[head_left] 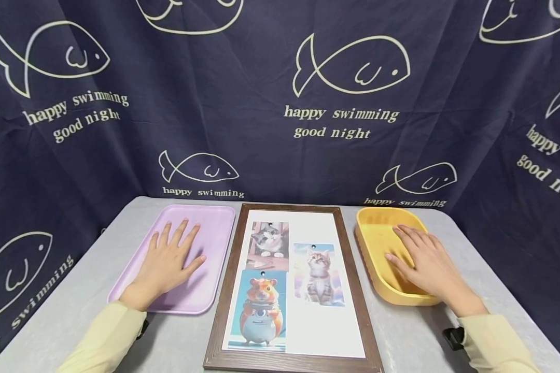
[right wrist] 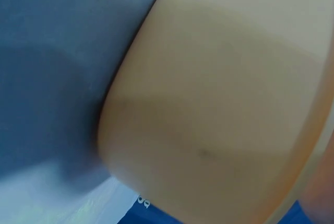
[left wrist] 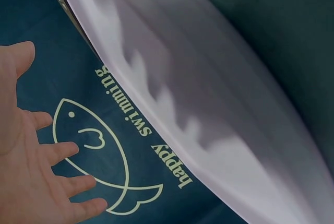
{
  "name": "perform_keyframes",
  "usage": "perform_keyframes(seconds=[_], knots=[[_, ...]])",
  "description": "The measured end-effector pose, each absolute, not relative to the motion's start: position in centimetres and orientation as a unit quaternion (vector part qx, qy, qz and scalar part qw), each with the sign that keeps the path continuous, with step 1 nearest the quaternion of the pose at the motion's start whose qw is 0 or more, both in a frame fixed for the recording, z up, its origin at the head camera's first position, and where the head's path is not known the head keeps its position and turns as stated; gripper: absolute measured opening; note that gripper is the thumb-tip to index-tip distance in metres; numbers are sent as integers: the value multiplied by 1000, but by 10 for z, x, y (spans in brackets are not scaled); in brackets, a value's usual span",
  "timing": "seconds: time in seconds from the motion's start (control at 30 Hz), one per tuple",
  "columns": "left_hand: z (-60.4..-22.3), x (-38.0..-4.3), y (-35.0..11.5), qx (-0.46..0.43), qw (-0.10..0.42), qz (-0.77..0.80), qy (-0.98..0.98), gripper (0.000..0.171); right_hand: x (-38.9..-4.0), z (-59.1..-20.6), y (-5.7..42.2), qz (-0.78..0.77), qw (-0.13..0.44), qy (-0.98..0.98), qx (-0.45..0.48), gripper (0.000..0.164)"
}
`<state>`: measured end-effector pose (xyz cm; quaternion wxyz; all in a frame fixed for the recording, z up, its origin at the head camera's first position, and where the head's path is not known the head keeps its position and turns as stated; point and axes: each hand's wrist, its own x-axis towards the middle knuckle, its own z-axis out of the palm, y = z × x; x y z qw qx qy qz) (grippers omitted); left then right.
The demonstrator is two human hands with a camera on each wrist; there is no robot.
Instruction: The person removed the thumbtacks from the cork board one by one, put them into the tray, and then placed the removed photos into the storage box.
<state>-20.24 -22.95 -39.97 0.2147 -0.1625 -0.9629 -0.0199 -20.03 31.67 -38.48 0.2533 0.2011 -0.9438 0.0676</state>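
My left hand (head_left: 170, 261) hovers over a shallow lilac tray (head_left: 214, 233), fingers spread and straight, holding nothing. In the left wrist view, the palm side of this hand (left wrist: 36, 166) shows beside the tray (left wrist: 209, 78), and a finger shadow falls on the tray. On the other side, my right hand (head_left: 429, 264) is above a deep yellow bin (head_left: 371, 259), its fingers extended and nothing in them. The right wrist view is mostly the bin's outer wall (right wrist: 219, 104), with a sliver of the hand (right wrist: 322, 192) at the edge.
Between the tray and bin lies a brown-framed white board (head_left: 319, 331). On it are three picture cards, each with a dark dot near its top: a grey cat (head_left: 269, 241), a hamster (head_left: 261, 316) and a kitten (head_left: 321, 280). A navy fish-print curtain (head_left: 261, 103) surrounds the grey table.
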Motion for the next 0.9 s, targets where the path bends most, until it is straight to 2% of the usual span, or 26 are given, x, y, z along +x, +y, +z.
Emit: perform_keyframes(seconds=[0.5,0.9], knots=[[-400,-206,-216,-186,236,-6,-954,71,-205,-381,296,64,266,-931,243,57],[-399,-209,-202,-197,234,-21,-952,69,-209,-384,276,60,280,-916,282,51]])
